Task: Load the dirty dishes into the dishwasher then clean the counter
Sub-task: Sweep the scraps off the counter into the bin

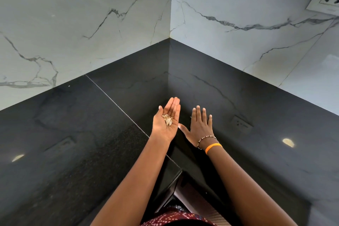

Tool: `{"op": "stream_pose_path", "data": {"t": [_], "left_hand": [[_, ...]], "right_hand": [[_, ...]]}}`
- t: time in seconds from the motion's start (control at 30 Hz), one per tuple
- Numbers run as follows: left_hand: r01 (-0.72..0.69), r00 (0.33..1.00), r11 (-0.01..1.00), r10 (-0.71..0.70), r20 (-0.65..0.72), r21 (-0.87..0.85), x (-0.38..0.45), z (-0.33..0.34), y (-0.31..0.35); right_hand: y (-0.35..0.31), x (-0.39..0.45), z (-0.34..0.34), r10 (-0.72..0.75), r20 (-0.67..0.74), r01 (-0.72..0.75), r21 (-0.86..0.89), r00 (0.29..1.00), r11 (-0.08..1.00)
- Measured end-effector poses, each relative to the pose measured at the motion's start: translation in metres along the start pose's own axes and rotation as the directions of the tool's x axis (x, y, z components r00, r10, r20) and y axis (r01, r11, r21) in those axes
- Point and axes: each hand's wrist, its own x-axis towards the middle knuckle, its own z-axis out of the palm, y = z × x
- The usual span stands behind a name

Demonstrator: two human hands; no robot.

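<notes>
Several dry, papery scraps (167, 119) lie heaped in my left hand (167, 122), cupped palm-up, fingers relaxed, nothing pinched. They look feather-light and brittle, so I'd judge they need cradling, not squeezing. At three o'clock my right hand (200, 127) rests flat, fingers spread, on the black counter (77, 134), holding nothing

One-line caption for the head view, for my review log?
Left hand cups pale scraps palm up while the right hand lies flat on the black corner counter.
</notes>
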Motion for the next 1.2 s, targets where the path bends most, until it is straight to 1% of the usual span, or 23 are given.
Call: {"op": "stream_pose_path", "data": {"t": [0.03,0.07,0.1,0.13,0.17,0.27,0.3,0.37,0.43,0.57,0.73,0.8,0.9,1.0,1.13,1.2], "left_hand": [[0.003,1.0,1.0,-0.003,-0.002,-0.006,0.0,0.0,-0.001],[0.005,1.0,1.0,-0.005,-0.005,-0.013,0.0,0.0,-0.001],[0.008,1.0,1.0,-0.008,-0.009,-0.017,0.0,0.0,-0.002],[0.011,1.0,1.0,-0.011,-0.012,-0.02,-0.001,0.0,-0.003],[0.016,1.0,1.0,-0.016,-0.014,-0.021,-0.001,0.0,-0.004],[0.03,0.999,0.999,-0.03,-0.017,-0.016,-0.002,0.0,-0.007],[0.032,0.999,0.999,-0.032,-0.016,-0.014,-0.002,0.0,-0.007],[0.032,0.999,0.999,-0.032,-0.019,-0.011,-0.003,0.0,-0.007],[0.031,0.999,0.999,-0.031,-0.019,-0.015,-0.003,-0.001,-0.007],[0.029,0.999,0.999,-0.029,-0.016,-0.021,-0.002,-0.002,-0.005],[0.021,0.999,1.0,-0.022,-0.026,-0.017,0.001,-0.004,-0.005],[0.022,0.999,1.0,-0.022,-0.037,-0.013,0.001,-0.005,-0.008],[0.028,0.999,1.0,-0.029,-0.042,-0.011,0.002,-0.007,-0.012],[0.036,0.999,0.999,-0.036,-0.035,-0.005,0.003,-0.005,-0.015],[0.038,0.998,0.999,-0.038,-0.041,0.001,0.002,-0.001,-0.017],[0.008,0.998,1.0,-0.007,-0.066,0.014,0.0,-0.002,-0.018]], "right_hand": [[0.003,0.002,-0.005,-0.028,0.013,0.027,0.057,1.0,0.998],[0.006,0.004,-0.012,-0.045,0.007,0.043,0.158,0.999,0.987],[0.01,0.006,-0.019,-0.043,-0.018,0.046,0.265,0.999,0.963],[0.015,0.008,-0.023,-0.04,-0.05,0.054,0.331,0.998,0.942],[0.018,0.009,-0.026,-0.05,-0.08,0.074,0.341,0.996,0.937],[0.022,0.012,-0.021,-0.114,-0.125,0.144,0.266,0.986,0.953],[0.023,0.014,-0.018,-0.097,-0.159,0.141,0.296,0.983,0.945],[0.025,0.017,-0.016,0.007,-0.219,0.091,0.436,0.976,0.895],[0.028,0.021,-0.018,0.083,-0.228,0.044,0.501,0.97,0.864],[0.026,0.028,-0.021,0.11,-0.214,0.009,0.488,0.971,0.873],[0.025,0.03,-0.021,0.064,-0.247,0.049,0.425,0.967,0.904],[0.024,0.029,-0.022,0.033,-0.272,0.071,0.365,0.962,0.928],[0.022,0.025,-0.023,-0.024,-0.314,0.098,0.221,0.949,0.97],[0.016,0.023,-0.023,-0.049,-0.333,0.082,0.086,0.942,0.993],[0.008,0.025,-0.037,-0.004,-0.243,0.019,0.063,0.97,0.998],[0.002,0.019,-0.051,0.017,-0.287,0.015,0.11,0.958,0.994]]}}
